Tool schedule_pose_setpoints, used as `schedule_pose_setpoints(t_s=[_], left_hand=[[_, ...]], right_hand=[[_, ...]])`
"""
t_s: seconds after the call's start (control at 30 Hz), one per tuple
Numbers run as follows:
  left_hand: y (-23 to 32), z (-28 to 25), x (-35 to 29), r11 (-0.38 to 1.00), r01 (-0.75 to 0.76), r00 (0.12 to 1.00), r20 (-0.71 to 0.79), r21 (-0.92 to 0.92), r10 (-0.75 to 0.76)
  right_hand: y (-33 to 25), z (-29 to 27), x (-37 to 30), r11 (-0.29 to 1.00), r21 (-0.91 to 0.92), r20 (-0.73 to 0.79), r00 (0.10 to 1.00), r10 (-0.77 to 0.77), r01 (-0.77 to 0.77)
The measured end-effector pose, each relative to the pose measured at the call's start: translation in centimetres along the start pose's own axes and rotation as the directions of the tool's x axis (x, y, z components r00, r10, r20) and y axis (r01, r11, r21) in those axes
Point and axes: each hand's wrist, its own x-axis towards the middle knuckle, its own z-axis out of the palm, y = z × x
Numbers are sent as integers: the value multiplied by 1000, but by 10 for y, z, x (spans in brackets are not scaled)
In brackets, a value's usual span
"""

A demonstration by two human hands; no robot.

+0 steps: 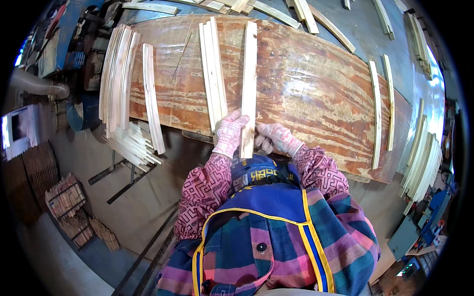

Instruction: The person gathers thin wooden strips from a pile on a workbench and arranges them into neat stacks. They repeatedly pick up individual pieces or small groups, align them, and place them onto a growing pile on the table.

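Observation:
A pale wooden strip [250,79] lies lengthwise in front of me on the worn plywood board [306,89], its near end jutting past the board's edge toward my apron. My left hand [230,132], in a white and pink knit glove, closes its fingers on the strip's left edge near that end. Beside the same wrist, a few more wooden strips [211,69] lie close together. Just right of the held strip is my gloved right hand [280,138], apart from it, fingers curled inward. Whether anything is inside those fingers is hidden.
A stack of strips [117,79] and a single strip [152,98] lie at the board's left. Two strips [375,113] rest near its right end. Loose strips [276,15] lie beyond the far edge. More strips [131,143] are piled below left; a bundle [422,165] stands far right.

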Motion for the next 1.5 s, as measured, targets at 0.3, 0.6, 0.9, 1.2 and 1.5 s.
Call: schedule_pose_setpoints(t_s=[0.3,0.6,0.9,1.2,1.5], left_hand=[[-19,4,8,994,-86,990,-110,64,93],[-11,-47,15,987,-64,991,-128,-149,45],[-10,-12,24,939,-28,997,-73,-342,4],[18,22,-1,946,-18,992,114,-323,58],[16,40,-35,873,67,949,301,-484,93]], right_hand=[[-102,-98,37,974,-48,-559,802,-211,223],[-280,-221,110,316,-815,-494,298,-816,-485],[-313,-282,158,438,-870,-490,498,-716,-226],[-170,-141,40,538,-825,-528,574,-626,-172],[19,-40,-38,492,-809,-533,754,-384,-321]])
